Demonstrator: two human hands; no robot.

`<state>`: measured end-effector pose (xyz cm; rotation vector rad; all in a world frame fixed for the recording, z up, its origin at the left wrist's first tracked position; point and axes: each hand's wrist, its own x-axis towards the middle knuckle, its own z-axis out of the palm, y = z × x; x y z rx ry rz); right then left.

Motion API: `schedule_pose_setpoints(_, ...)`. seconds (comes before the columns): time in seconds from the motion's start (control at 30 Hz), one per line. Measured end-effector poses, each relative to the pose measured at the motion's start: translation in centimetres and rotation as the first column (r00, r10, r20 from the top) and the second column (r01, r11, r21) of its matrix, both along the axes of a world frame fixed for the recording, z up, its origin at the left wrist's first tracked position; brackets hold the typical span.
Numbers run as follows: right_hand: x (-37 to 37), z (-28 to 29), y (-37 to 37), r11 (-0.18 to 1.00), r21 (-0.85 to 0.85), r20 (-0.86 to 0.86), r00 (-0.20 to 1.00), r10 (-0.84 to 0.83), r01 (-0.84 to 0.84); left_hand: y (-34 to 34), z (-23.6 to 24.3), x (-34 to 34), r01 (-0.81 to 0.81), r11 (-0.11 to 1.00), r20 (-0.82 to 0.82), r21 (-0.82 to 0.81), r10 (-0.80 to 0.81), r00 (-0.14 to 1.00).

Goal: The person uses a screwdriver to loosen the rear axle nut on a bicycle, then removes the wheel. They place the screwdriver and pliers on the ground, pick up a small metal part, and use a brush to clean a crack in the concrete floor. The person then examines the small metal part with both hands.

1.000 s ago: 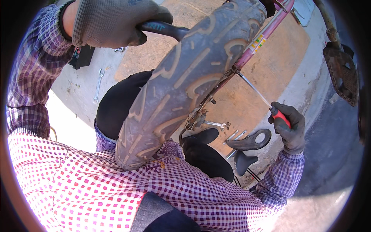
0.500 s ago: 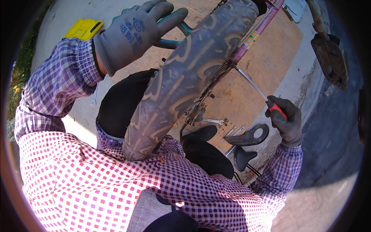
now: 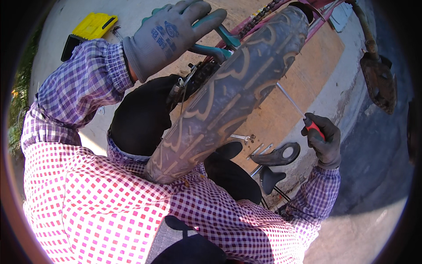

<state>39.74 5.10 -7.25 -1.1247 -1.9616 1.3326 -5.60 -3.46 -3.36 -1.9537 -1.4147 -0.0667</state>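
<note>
In front of me a bicycle wheel with a broad, worn tyre (image 3: 233, 94) leans from my lap toward the far right. My left hand (image 3: 169, 37), in a grey glove, is closed around the teal handles of pliers (image 3: 209, 50). The pliers' handles stand apart, and their jaws are hidden beside the tyre. At the right, my gloved right hand (image 3: 324, 140) grips a screwdriver (image 3: 313, 128) by its red handle. Its shaft points up and left to the tyre's right edge, and its tip cannot be made out. A chain (image 3: 259, 17) and pink frame (image 3: 314, 26) show at the far end.
A yellow case (image 3: 94, 25) lies at the far left. On the ground right of the wheel are a wrench (image 3: 241, 137), a dark curved guard (image 3: 279, 156) and a bicycle saddle (image 3: 269, 179). A dirty pedal (image 3: 378, 81) on an arm sticks out at the far right.
The wheel has tipped to the right, bringing the chain and parts on its left side into sight. My left hand has shifted right with the pliers. The right hand has barely moved.
</note>
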Motion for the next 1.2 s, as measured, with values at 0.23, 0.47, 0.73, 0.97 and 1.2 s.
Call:
schedule_pose_setpoints(0.23, 0.6, 0.3, 0.9, 1.000, -0.031, 0.031, 1.000, -0.002, 0.003, -0.3, 1.7, 2.0, 0.103, 0.994, 0.020, 0.048, -0.104, 0.994)
schedule_pose_setpoints(0.47, 2.4, 0.7, 1.6, 1.000, -0.008, 0.014, 1.000, 0.017, -0.017, 0.5, 3.3, 4.8, 0.137, 0.989, -0.003, 0.055, -0.137, 0.991)
schedule_pose_setpoints(0.73, 3.0, 0.4, 2.1, 0.999, -0.044, 0.001, 1.000, -0.009, 0.009, 0.9, 2.6, 5.7, 0.142, 0.980, -0.059, 0.140, -0.135, 0.989)
schedule_pose_setpoints(0.97, 3.0, 0.9, 2.1, 1.000, 0.012, 0.023, 0.999, 0.025, -0.025, 1.6, 2.5, 5.5, 0.164, 0.972, -0.092, 0.167, -0.151, 0.984)
schedule_pose_setpoints(1.2, 3.3, 1.0, 2.0, 1.000, 0.010, 0.023, 0.999, 0.029, -0.029, 0.8, 2.9, 6.0, 0.098, 0.992, -0.069, 0.085, -0.093, 0.993)
